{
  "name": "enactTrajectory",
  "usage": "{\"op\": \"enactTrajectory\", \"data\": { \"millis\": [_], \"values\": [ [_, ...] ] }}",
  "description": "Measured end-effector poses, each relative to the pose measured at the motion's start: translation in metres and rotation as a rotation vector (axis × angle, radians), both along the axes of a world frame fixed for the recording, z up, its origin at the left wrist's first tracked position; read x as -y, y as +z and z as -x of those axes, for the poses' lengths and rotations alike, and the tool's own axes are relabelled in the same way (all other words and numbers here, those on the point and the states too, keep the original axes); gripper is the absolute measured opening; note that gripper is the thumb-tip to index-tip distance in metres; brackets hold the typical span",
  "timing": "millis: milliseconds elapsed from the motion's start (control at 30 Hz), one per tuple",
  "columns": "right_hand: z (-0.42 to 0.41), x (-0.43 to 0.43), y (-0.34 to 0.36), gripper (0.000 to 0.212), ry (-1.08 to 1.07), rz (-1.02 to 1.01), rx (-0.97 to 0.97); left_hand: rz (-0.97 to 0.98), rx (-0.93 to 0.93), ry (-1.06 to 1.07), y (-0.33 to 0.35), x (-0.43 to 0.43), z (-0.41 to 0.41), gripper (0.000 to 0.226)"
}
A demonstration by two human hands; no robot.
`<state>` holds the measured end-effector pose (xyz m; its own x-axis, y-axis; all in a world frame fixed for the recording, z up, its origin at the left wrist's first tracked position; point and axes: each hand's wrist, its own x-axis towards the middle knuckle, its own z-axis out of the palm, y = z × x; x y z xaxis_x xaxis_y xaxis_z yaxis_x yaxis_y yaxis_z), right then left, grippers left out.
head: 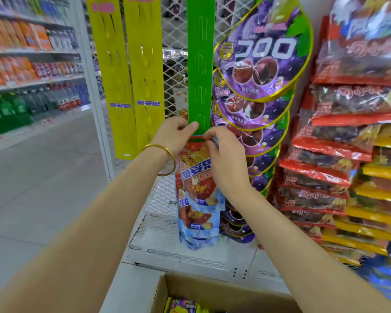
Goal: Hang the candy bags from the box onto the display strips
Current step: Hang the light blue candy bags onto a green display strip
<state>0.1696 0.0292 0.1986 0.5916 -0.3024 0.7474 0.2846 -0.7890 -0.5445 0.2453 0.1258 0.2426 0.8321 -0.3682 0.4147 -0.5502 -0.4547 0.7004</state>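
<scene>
A green display strip [200,64] hangs on the wire mesh panel in the middle. Its lower part carries a column of red and blue candy bags [196,213]. The top bag [191,168] sits at the strip with both hands on its header. My left hand [175,135], with a gold bangle on the wrist, pinches the strip and the bag's top edge. My right hand [226,159] grips the bag's upper right corner. The cardboard box [212,292] stands open at the bottom, with a few colourful bags showing inside.
Two yellow strips [131,71] hang to the left. Purple grape candy bags [262,59] fill a strip on the right, next to stacked red and yellow snack packs [339,154]. Drink shelves [29,64] line the aisle on the left. A white mesh shelf base [167,236] lies below.
</scene>
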Motion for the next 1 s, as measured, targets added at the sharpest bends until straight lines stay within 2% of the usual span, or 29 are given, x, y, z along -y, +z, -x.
{"op": "enactTrajectory", "data": {
  "millis": [400,600,733,867,1000],
  "values": [
    [-0.005,0.004,-0.016,0.015,-0.001,-0.034,-0.057,0.065,-0.094,-0.05,-0.006,-0.001,0.002,0.034],
    [-0.002,0.005,-0.031,0.012,0.042,-0.049,-0.109,0.037,-0.023,-0.068,-0.024,-0.01,0.001,0.033],
    [-0.001,0.005,-0.032,0.011,0.041,-0.013,-0.162,0.12,-0.011,-0.074,-0.038,-0.014,0.007,0.015],
    [0.018,0.003,-0.039,0.022,0.029,0.041,-0.174,0.182,0.111,0.003,-0.061,-0.024,0.02,0.039],
    [0.069,0.008,-0.07,0.029,-0.066,0.073,-0.182,0.263,0.229,0.06,-0.107,-0.044,0.057,0.035]
  ]
}}
